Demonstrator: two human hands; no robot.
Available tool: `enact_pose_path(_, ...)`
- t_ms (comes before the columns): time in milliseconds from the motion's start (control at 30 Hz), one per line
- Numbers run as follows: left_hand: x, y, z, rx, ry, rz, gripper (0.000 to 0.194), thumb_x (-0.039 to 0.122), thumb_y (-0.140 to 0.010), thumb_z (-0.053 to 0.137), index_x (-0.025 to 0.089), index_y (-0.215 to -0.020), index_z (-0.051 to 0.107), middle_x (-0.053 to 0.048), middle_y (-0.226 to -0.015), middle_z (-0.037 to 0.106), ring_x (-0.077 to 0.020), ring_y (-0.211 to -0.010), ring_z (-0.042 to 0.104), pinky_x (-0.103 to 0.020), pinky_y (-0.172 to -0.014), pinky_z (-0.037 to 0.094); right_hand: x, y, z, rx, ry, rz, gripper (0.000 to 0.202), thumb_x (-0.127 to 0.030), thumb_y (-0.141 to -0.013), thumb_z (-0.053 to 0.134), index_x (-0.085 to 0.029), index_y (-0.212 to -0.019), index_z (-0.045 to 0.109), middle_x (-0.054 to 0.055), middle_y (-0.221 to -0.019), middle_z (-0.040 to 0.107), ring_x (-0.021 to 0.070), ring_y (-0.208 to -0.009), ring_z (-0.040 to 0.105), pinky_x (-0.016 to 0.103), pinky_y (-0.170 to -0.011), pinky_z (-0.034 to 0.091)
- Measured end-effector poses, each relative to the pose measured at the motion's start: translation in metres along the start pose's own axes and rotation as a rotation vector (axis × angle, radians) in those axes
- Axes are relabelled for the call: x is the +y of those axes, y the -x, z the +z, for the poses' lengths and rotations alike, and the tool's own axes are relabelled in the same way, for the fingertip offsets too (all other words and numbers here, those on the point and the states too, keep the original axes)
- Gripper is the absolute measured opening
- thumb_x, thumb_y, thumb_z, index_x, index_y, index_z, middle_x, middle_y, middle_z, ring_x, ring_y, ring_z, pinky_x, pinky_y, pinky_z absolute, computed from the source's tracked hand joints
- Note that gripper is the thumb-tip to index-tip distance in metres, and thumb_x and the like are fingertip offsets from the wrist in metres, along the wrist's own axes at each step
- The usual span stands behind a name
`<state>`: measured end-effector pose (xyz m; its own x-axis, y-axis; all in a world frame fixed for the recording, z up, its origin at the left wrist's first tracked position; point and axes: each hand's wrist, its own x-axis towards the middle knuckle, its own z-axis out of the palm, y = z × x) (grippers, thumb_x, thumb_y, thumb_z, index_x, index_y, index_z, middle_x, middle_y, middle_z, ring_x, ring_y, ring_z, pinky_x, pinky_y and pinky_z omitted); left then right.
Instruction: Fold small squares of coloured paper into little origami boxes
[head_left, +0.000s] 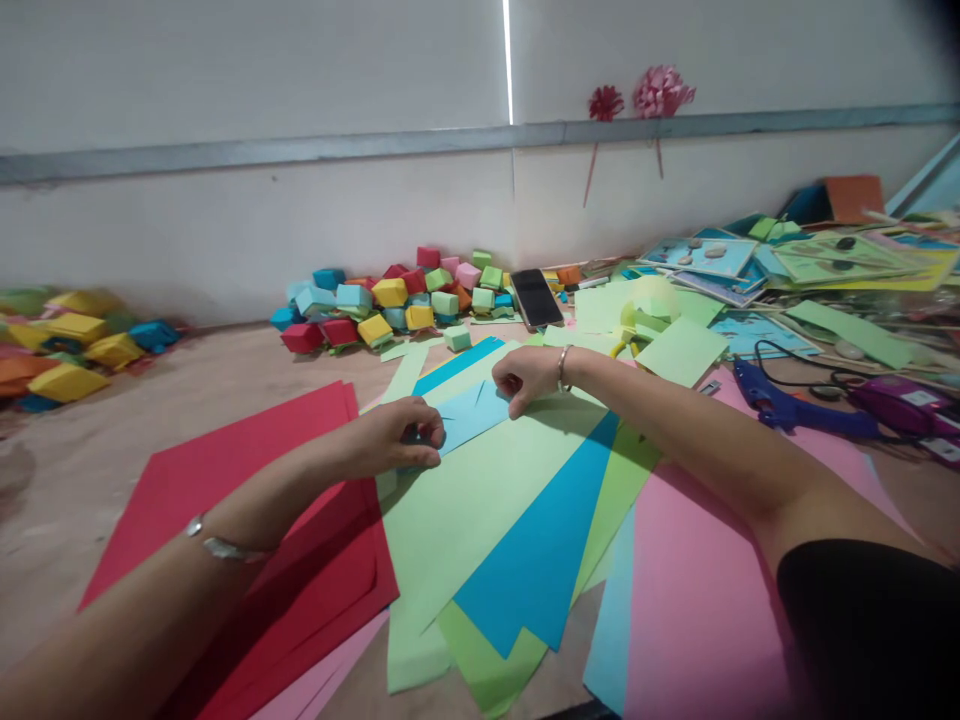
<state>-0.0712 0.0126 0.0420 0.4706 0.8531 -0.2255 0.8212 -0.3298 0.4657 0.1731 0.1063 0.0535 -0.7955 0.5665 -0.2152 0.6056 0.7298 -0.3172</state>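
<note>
Between my two hands lies a light blue strip of paper with short slits along its far edge. My left hand has its fingers curled at the strip's left end. At the right end, my right hand is closed with thumb and fingers on the paper. Beneath the strip are pale green sheets, overlapping a darker blue sheet. Red sheets lie under my left forearm, and pink sheets sit below my right arm.
Small coloured paper boxes are heaped by the wall, with more yellow ones at far left. A phone lies behind my hands. To the right are a blue glue gun, yellow-handled scissors and piled paper pictures.
</note>
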Motion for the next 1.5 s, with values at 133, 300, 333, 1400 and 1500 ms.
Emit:
enact_pose_path(133,-0.004,0.002,-0.004,-0.042,0.005,0.021,0.043,0.061,-0.073,0.065,0.02,-0.089,0.067,-0.006,-0.094,0.057,-0.0189,-0.077,0.051,-0.03,-0.07,0.043,0.011,-0.001,-0.003,-0.036,-0.124,-0.049,0.025,-0.021,-0.062,0.085,-0.015,-0.074,0.064,-0.002,-0.073,0.067,0.0105,-0.069,0.055,0.023,-0.065,0.04)
enact_pose_path(300,-0.004,0.008,-0.014,-0.151,-0.002,0.075,0.042,0.058,-0.077,0.065,0.022,-0.098,0.066,-0.006,-0.1,0.058,-0.0193,-0.083,0.051,-0.029,-0.073,0.044,0.017,-0.001,-0.003,-0.044,-0.219,-0.067,0.026,-0.018,-0.059,0.085,-0.014,-0.072,0.062,-0.004,-0.069,0.063,0.0108,-0.07,0.055,0.024,-0.068,0.042)
enact_pose_path(333,-0.003,0.01,-0.017,-0.159,-0.012,0.074,0.041,0.057,-0.077,0.065,0.021,-0.097,0.065,-0.006,-0.1,0.058,-0.0194,-0.083,0.051,-0.029,-0.073,0.044,0.018,0.0,-0.003,-0.053,-0.245,-0.077,0.027,-0.019,-0.059,0.085,-0.014,-0.073,0.062,-0.004,-0.068,0.063,0.0108,-0.07,0.055,0.025,-0.069,0.043)
enact_pose_path(1400,-0.006,-0.01,0.025,0.673,0.094,0.022,0.017,0.016,-0.066,0.054,0.022,-0.065,0.07,-0.008,-0.116,0.062,-0.0275,-0.117,0.055,-0.047,-0.106,0.045,0.016,-0.005,0.021,0.551,-0.12,-0.425,0.068,-0.019,-0.077,0.071,-0.03,-0.142,0.052,0.01,-0.147,0.043,0.0256,-0.128,0.045,0.039,-0.094,0.051)
enact_pose_path(1500,-0.011,-0.013,0.025,0.69,0.311,0.009,0.018,0.018,-0.062,0.053,0.022,-0.065,0.071,-0.01,-0.117,0.063,-0.0294,-0.122,0.054,-0.047,-0.102,0.048,0.01,-0.006,0.024,0.585,0.027,-0.483,0.035,-0.022,-0.081,0.069,-0.027,-0.115,0.07,0.01,-0.15,0.042,0.0271,-0.126,0.047,0.044,-0.102,0.043)
